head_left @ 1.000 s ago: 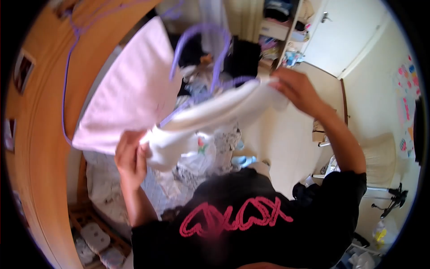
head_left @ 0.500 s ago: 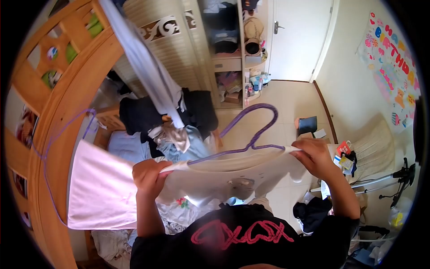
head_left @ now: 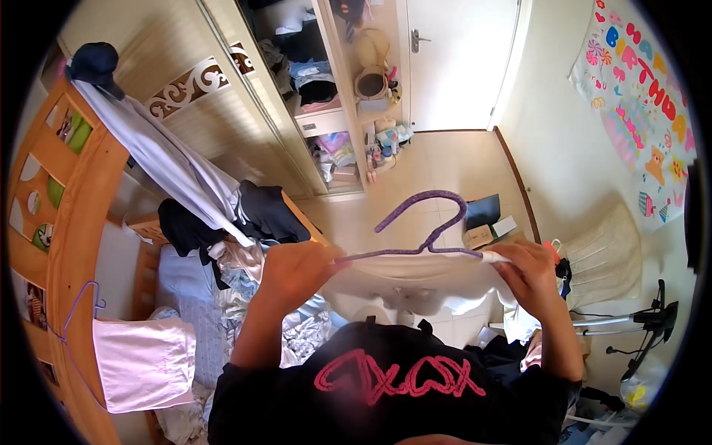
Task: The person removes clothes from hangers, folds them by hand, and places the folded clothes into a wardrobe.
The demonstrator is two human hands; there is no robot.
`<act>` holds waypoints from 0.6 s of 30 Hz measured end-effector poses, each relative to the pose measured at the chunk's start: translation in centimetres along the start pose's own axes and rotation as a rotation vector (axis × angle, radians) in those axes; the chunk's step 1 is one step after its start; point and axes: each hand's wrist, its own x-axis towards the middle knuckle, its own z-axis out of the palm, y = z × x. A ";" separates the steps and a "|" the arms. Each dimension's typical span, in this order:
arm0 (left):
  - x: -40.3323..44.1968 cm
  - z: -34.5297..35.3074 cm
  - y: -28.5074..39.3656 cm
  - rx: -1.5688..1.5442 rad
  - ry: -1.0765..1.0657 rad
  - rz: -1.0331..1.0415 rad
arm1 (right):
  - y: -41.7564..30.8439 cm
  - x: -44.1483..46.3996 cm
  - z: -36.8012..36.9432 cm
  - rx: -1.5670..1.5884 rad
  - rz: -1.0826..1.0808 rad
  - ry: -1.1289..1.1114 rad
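A purple clothes hanger [head_left: 437, 196] is inside the neck of a white shirt [head_left: 415, 285], its hook standing up above the collar. My left hand [head_left: 293, 274] is closed around the shirt and hanger at the left shoulder, its fingertips slightly blurred. At the other shoulder, my right hand [head_left: 528, 273] pinches the white fabric over the end of the hanger arm. The shirt hangs down in front of my chest, and a faint print shows on it. Its lower part is hidden from me.
A pink cloth [head_left: 144, 363] hangs at left by a second purple hanger [head_left: 68, 319] on the wooden bunk bed [head_left: 96, 167]. Clothes lie heaped on the bed behind my left hand. A wardrobe [head_left: 185, 44] and white door [head_left: 460, 67] stand ahead. Boxes [head_left: 478, 236] sit on the floor.
My view has shifted, so the bed and pink cloth appear further left and lower. My left hand has moved inward, toward the hanger's middle. Both hands still hold the shirt.
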 end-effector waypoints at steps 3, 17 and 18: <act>1.4 2.9 -0.4 0.000 -0.010 0.030 | -0.3 3.3 0.9 0.036 0.047 0.007; 0.9 7.7 -12.0 0.110 0.013 -0.145 | 11.6 15.8 9.1 1.007 0.659 -0.495; 1.1 7.9 -13.3 0.109 0.008 -0.187 | 12.8 16.8 9.9 1.035 0.644 -0.476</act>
